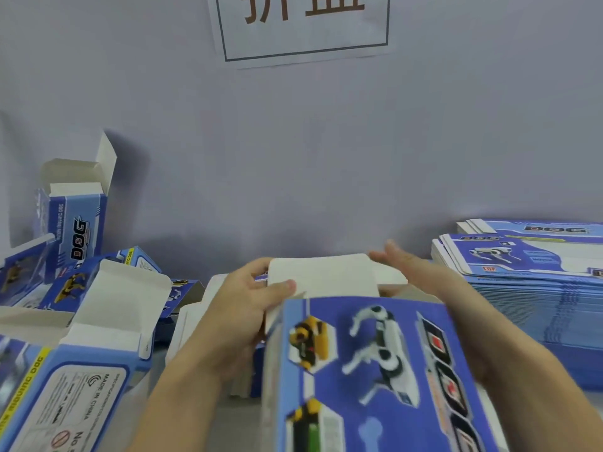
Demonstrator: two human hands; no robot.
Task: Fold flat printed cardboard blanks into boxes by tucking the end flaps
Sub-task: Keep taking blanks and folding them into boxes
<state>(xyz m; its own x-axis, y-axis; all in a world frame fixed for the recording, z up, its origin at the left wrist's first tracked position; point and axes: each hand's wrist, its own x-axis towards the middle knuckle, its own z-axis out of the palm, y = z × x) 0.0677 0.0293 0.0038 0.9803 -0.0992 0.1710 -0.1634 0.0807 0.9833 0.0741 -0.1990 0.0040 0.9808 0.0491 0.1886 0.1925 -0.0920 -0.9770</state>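
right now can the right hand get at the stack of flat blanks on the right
Probably yes: the right hand is open with fingers straight beside the box's white end flap, and the stack of flat blanks lies just right of it, nothing between.

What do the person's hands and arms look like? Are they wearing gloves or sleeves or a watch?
No gloves: both the left hand and the right hand are bare. Both forearms are bare too, with no sleeve showing as far as the picture reaches. No watch, ring or bracelet shows on the parts that can be seen, though the box hides some of the right wrist.
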